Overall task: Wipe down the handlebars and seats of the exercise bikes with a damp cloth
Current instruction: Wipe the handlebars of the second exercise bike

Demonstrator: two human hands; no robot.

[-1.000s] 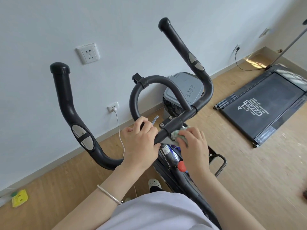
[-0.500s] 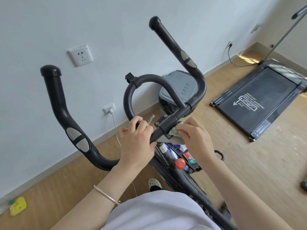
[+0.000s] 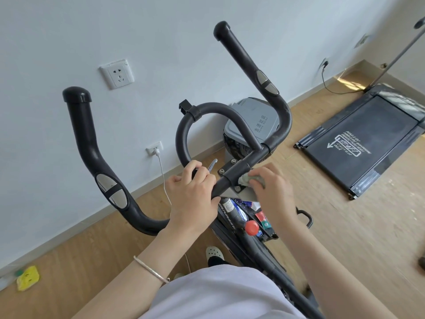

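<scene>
Wooden flooring point(image 3: 345, 226) meets a pale wall point(image 3: 161, 31), with a treadmill point(image 3: 368, 139) lying flat nearby. At the middle of the black handlebars point(image 3: 241, 173), the left hand point(image 3: 193, 199) curls around the bar, while the right hand point(image 3: 273, 189) grips a crumpled greenish cloth point(image 3: 247, 180) pressed against the central clamp.

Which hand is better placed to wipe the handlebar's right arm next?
Right. The right hand holds the cloth by the handlebar on that side; the left hand only holds the middle, with no cloth.

Bright, soft daylight, sun glare on the floor point(image 3: 344, 79) at upper right, wide-angle edges bowed.
</scene>
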